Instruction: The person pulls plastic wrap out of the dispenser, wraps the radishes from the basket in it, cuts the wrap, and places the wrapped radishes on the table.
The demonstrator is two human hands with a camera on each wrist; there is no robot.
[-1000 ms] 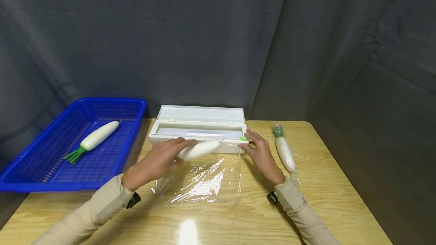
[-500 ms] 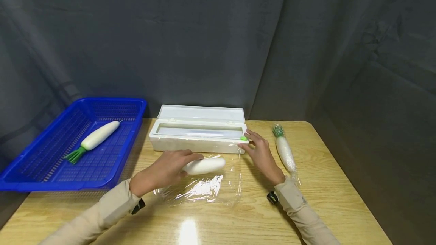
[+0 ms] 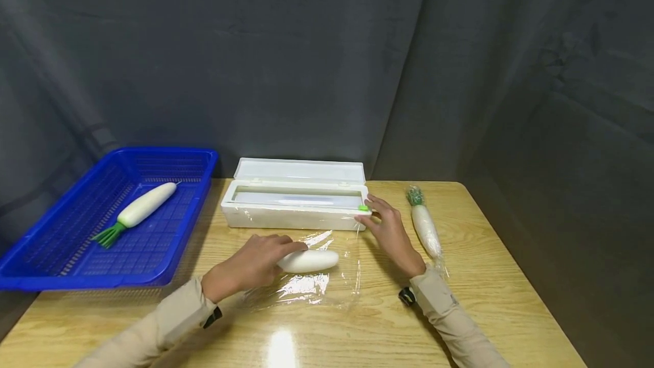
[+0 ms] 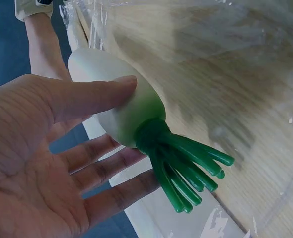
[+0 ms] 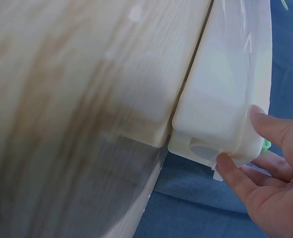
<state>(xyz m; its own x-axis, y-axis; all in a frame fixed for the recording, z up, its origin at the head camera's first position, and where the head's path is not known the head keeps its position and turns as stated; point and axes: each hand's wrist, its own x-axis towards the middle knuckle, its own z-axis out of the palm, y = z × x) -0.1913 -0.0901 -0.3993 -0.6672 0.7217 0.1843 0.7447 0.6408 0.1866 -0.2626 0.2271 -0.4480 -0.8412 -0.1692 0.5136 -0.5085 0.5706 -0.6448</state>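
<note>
My left hand [image 3: 258, 266] holds a white radish [image 3: 314, 261] low over a sheet of cling film [image 3: 306, 287] spread on the table. In the left wrist view, the thumb lies across the radish [image 4: 121, 89] and the other fingers are under it; its green stems [image 4: 179, 161] stick out past the fingertips. The film runs forward from a white cling film dispenser [image 3: 286, 218], whose lid stands raised. My right hand [image 3: 392, 237] grips the dispenser's right end beside its green cutter slide [image 3: 363, 208]. In the right wrist view, thumb and fingers pinch the dispenser's corner [image 5: 216, 94].
A blue plastic basket [image 3: 191, 231] stands at the left with another radish [image 3: 148, 204] in it. To the right of my right hand lies a film-wrapped radish [image 3: 426, 230]. Dark grey curtains [image 3: 306, 61] hang behind and beside the wooden table [image 3: 490, 300].
My left hand has brought the radish down and toward me, from in front of the dispenser to over the spread film. The right hand keeps its grip on the dispenser's end.
</note>
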